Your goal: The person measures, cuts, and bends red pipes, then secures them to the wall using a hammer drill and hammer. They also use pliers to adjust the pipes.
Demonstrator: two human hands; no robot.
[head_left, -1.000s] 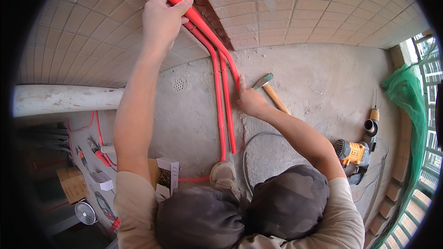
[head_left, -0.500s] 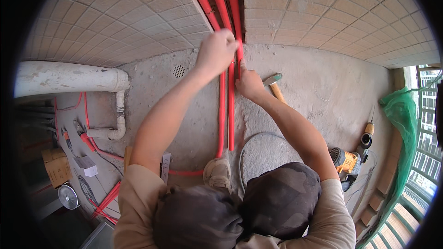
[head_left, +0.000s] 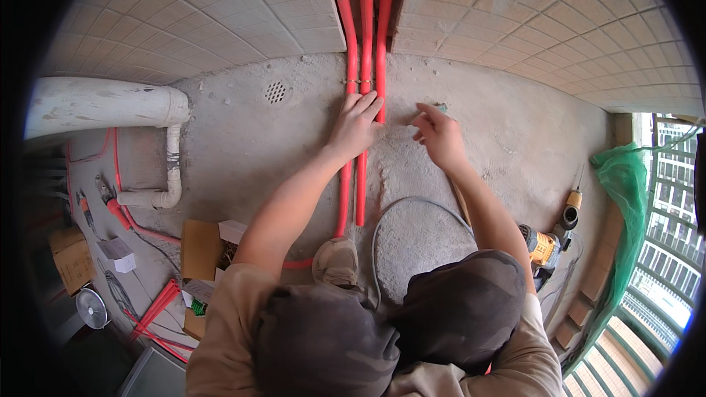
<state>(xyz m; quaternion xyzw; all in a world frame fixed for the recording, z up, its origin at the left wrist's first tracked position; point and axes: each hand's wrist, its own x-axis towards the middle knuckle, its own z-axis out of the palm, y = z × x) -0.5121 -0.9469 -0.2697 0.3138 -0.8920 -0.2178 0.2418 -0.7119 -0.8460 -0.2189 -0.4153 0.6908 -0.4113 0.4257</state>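
Observation:
Three red pipes (head_left: 352, 48) come down out of the wall channel and run side by side onto the concrete floor. My left hand (head_left: 353, 129) lies across them, its fingers closed over the right-hand pipe near that pipe's lower end. To the right, my right hand (head_left: 440, 136) is raised off the pipes, with bent fingers apart and nothing seen between them. A hammer's green head (head_left: 441, 107) shows just beyond this hand. Part of its wooden handle (head_left: 462, 204) appears beside my forearm; hand and wrist hide the middle.
A grey cable (head_left: 376, 239) curves over the floor before my right knee. A yellow power drill (head_left: 543, 248) lies at right by green netting (head_left: 621, 176). At left are a white drainpipe (head_left: 110, 106), an open cardboard box (head_left: 200, 246), a fan (head_left: 91, 309) and cut red pipes (head_left: 158, 307).
My left hand has come down onto the pipes. My right hand has left the pipe and moved right, over by the hammer. The whole view has shifted slightly.

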